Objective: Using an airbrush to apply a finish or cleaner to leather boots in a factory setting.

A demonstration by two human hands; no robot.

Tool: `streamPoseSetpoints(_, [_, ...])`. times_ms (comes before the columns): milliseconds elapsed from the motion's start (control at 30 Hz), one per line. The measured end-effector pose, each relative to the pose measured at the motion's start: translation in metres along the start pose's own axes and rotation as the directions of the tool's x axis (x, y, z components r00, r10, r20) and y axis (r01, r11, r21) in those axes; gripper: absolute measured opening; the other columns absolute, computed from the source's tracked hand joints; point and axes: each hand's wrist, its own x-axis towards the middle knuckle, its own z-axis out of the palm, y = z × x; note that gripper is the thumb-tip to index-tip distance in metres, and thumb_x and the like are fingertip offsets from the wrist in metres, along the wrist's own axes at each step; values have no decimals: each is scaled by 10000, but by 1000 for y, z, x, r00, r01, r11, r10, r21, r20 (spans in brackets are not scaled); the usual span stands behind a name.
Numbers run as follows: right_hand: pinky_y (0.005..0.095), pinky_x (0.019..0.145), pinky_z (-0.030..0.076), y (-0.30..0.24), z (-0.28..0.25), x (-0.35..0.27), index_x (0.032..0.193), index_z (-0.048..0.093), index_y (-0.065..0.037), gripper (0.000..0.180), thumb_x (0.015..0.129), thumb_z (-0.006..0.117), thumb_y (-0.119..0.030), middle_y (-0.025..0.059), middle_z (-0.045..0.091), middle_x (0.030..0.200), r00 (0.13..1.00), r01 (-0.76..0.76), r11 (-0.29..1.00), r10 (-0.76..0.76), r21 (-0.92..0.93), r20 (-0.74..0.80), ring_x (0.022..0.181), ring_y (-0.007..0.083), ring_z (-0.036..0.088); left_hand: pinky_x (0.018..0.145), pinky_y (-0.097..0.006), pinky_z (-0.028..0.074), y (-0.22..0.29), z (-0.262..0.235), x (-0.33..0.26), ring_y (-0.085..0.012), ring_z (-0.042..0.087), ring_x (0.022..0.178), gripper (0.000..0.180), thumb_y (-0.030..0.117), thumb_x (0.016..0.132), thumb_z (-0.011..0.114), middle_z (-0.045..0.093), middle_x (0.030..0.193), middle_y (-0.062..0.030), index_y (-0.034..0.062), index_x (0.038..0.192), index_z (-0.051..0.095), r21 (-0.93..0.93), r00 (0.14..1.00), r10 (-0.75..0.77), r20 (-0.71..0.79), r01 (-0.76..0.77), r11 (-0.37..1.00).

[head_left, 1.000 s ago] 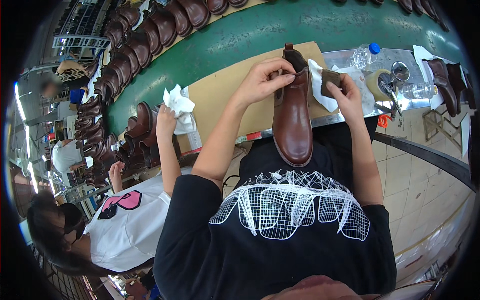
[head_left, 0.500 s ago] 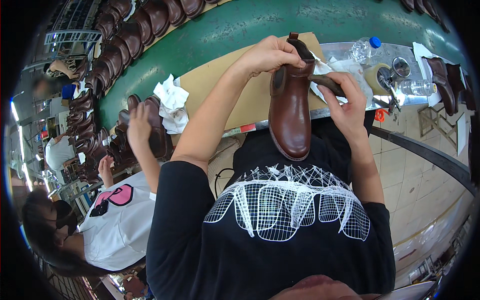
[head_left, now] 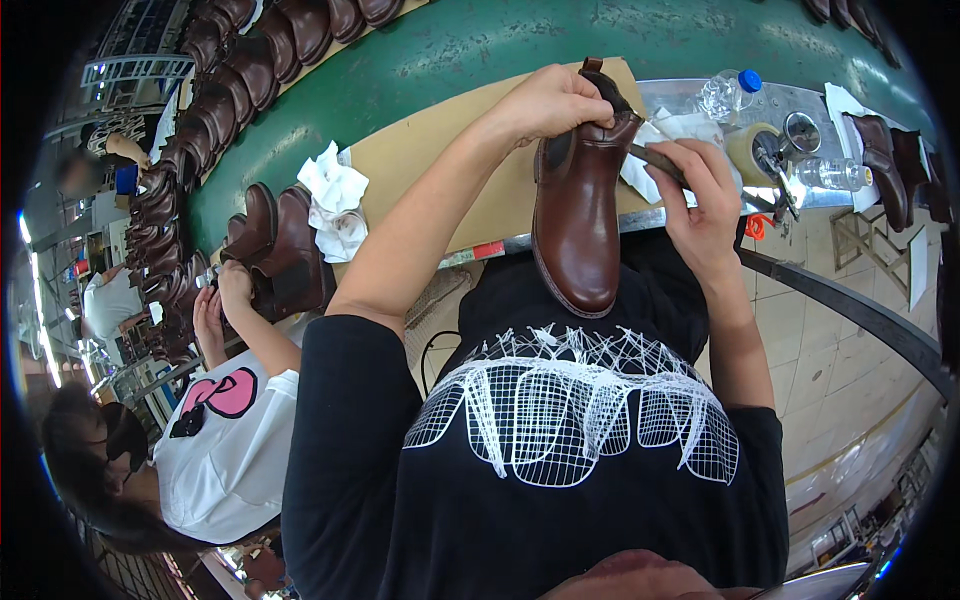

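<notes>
A brown leather ankle boot (head_left: 582, 225) is held toe toward me, at the front edge of the bench. My left hand (head_left: 555, 108) pinches the top of its shaft, beside the dark opening and the pull loop. My right hand (head_left: 702, 195) is closed around a slim dark brown tool (head_left: 660, 163), whose kind I cannot make out. The tool's tip is close to the right side of the shaft's upper edge; whether it touches is unclear.
Tan cardboard (head_left: 430, 150) covers the bench under my left arm. To the right stand a clear bottle (head_left: 728, 95), a tape roll (head_left: 752, 152) and a metal cup (head_left: 801, 132). Crumpled white paper (head_left: 335, 200) and brown boots (head_left: 290, 235) lie left, by a co-worker (head_left: 225, 440).
The boot's top has tipped slightly to the right and its shaft edge is bent. My right hand and tool have shifted slightly right. The co-worker's raised hand has moved down and left.
</notes>
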Motion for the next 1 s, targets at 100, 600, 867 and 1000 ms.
streamPoseSetpoints(100, [367, 761, 505, -10, 15, 6, 1049, 694, -72, 325, 745, 737, 35, 107, 630, 988, 997, 70, 997, -70, 19, -27, 900, 288, 621, 500, -237, 297, 7, 4, 0, -58, 450, 565, 150, 198, 798, 710, 600, 665, 28, 56, 752, 729, -8, 999, -35, 14, 35, 999])
streamPoseSetpoints(600, [383, 755, 502, -2, 26, 3, 1066, 688, -77, 343, 746, 725, 40, 105, 613, 966, 993, 108, 992, -110, -58, -34, 877, 298, 607, 467, -248, 269, 0, 16, 10, -54, 430, 538, 164, 200, 782, 711, 605, 641, 18, 42, 745, 736, -61, 997, -56, -53, 53, 997])
streamPoseSetpoints(867, [379, 769, 502, 7, 1, -6, 1070, 689, -73, 337, 757, 713, 49, 120, 612, 976, 994, -97, 992, 100, 78, -41, 895, 300, 612, 597, -243, 425, -6, 20, 14, -97, 555, 642, 164, 183, 779, 710, 648, 675, -21, 25, 751, 746, -26, 997, -47, -62, 46, 999])
streamPoseSetpoints(1000, [361, 737, 509, -6, 21, 2, 1068, 693, -74, 316, 773, 722, 35, 117, 619, 974, 991, 125, 990, -128, -70, -40, 865, 287, 623, 610, -241, 433, -15, 19, 22, -98, 558, 649, 166, 179, 785, 703, 658, 684, -25, 22, 761, 750, -31, 999, -30, -44, 29, 999])
